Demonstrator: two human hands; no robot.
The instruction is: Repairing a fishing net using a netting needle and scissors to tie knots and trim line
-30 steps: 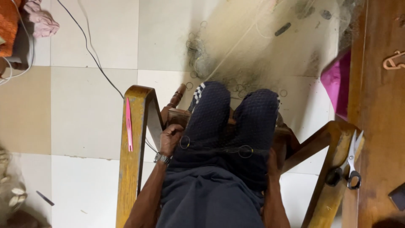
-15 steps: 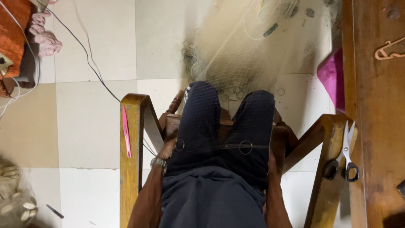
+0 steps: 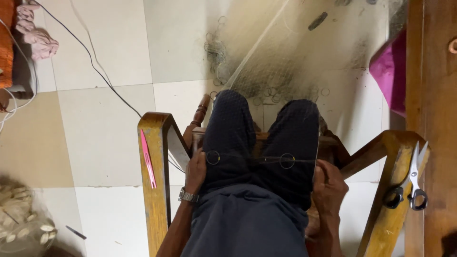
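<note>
You sat in a wooden chair [image 3: 154,157], looking down at your lap. Your left hand [image 3: 196,170] was curled at the outer side of your left thigh, and your right hand [image 3: 328,185] was closed by the right thigh; both pinched a thin dark line [image 3: 250,158] stretched across your knees. Two small metal rings [image 3: 287,161] hung on that line, one over each leg. A pale fishing net [image 3: 281,52] with more rings spread on the tiled floor [image 3: 104,138] ahead of your knees. A pink netting needle [image 3: 147,159] lay on the left armrest, and scissors [image 3: 412,178] rested on the right armrest. A wristwatch [image 3: 188,195] sat on your left wrist.
</note>
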